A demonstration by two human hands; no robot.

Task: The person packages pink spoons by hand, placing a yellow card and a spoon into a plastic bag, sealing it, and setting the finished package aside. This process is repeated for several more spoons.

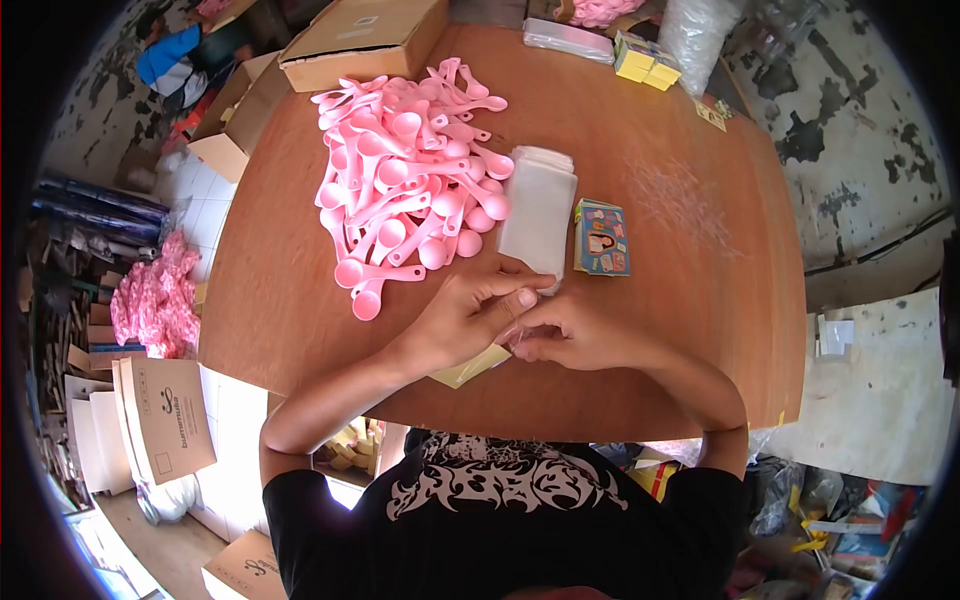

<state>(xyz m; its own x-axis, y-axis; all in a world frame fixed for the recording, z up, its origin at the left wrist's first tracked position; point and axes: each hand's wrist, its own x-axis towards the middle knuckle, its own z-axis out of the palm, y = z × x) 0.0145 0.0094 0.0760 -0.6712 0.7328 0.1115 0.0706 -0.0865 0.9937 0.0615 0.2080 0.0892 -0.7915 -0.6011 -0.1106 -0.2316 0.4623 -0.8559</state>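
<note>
My left hand (pixel 468 312) is closed in a pinch, thumb and index finger together near the front middle of the table. Close against it, my right hand (pixel 572 330) has its fingers curled in. A glint of clear plastic shows between the two hands, but what each one pinches is too small to make out. Below the hands lies a yellow card or packet (pixel 470 367), partly covered by them. Just beyond my fingers is a stack of clear plastic bags (pixel 538 205). To its right sits a small blue printed box (pixel 606 238). Pink measuring spoons (pixel 400 180) form a large heap to the left.
Thin clear plastic scraps (pixel 680 200) lie on the table's (pixel 700 330) right side. At the back are a cardboard box (pixel 365 45), yellow boxes (pixel 645 62) and a clear bag (pixel 697 40). Cartons (pixel 165 420) stand on the left floor. Another person (pixel 170 60) is at far left.
</note>
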